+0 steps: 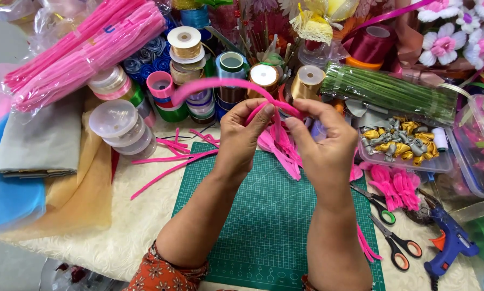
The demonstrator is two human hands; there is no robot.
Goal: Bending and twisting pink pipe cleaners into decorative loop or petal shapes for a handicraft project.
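Both hands are raised over a green cutting mat [263,215] and work the same pink pipe cleaner [220,82], which curves up and to the left in a long arc. My left hand [242,132] pinches its strand from the left. My right hand [320,137] pinches it from the right, close to the left fingertips. Below the fingers hangs a bunch of folded pink pipe-cleaner loops [285,148], partly hidden by both hands.
Loose pink pipe cleaners [166,161] lie left of the mat. Ribbon spools [185,48] and a bag of pink stems [85,48] crowd the back. Right: green stems [387,91], a tray of gold and grey pieces [403,140], scissors [387,213], a blue glue gun [452,242].
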